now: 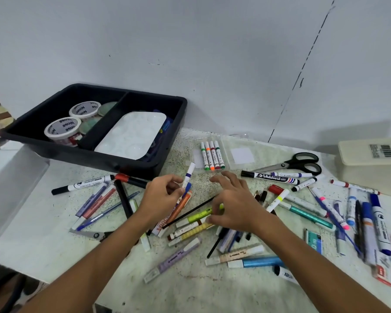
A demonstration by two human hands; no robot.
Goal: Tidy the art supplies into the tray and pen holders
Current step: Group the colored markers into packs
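A home craft or study corner, by the look of it: a speckled table (pixel 201 288) against a plain white wall (pixel 212 53), strewn with markers (pixel 271 176), scissors (pixel 296 164) and a supplies tray (pixel 54 141).

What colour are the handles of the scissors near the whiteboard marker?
Black, seen in the head view: scissors.

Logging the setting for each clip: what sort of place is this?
Probably a home or classroom craft table against a plain wall: loose markers and pens, scissors, and a black tray holding tape rolls and a paint palette.
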